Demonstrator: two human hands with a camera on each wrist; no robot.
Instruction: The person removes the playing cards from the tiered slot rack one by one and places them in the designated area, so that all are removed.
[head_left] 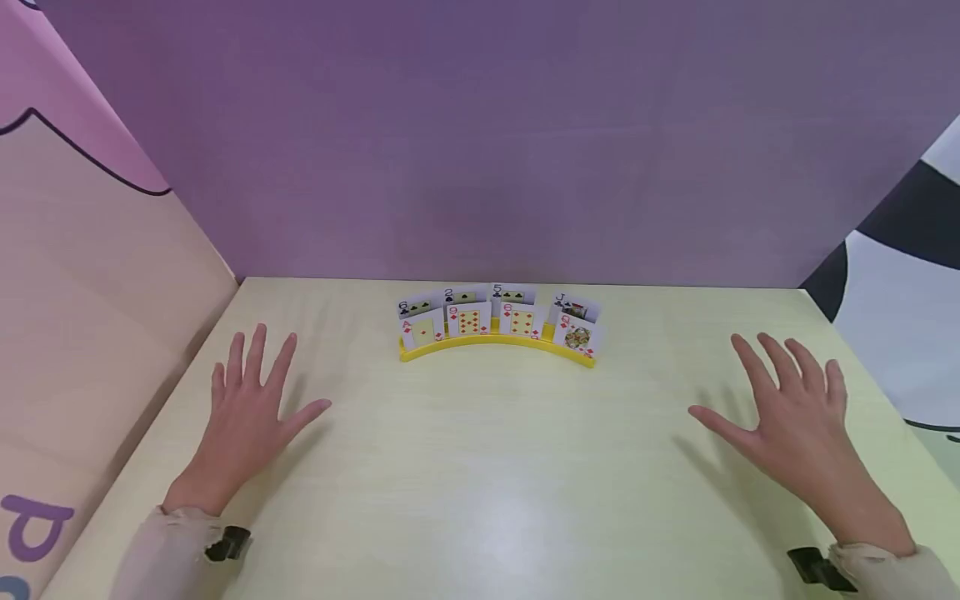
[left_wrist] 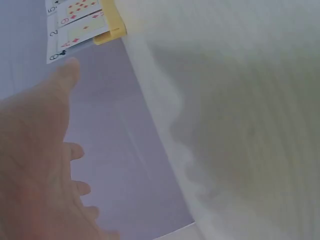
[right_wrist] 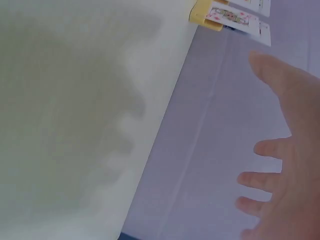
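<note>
A curved yellow card holder (head_left: pixel 497 346) stands at the middle back of the pale table (head_left: pixel 480 483). Several playing cards (head_left: pixel 468 318) stand upright in it in two rows, red diamonds in front and black suits behind. My left hand (head_left: pixel 262 400) is spread flat, palm down, over the table's left side and holds nothing. My right hand (head_left: pixel 765 408) mirrors it on the right, fingers spread and empty. Both are well apart from the holder. The left wrist view shows my left hand (left_wrist: pixel 35 150) with the holder's end (left_wrist: pixel 112 22) beyond the thumb. The right wrist view shows my right hand (right_wrist: pixel 295 150) and the holder's other end (right_wrist: pixel 205 12).
A purple wall (head_left: pixel 495 142) closes the back of the table. A beige and pink panel (head_left: pixel 90 317) stands along the left edge, and a black and white panel (head_left: pixel 907 292) along the right. Bare tabletop lies between the hands.
</note>
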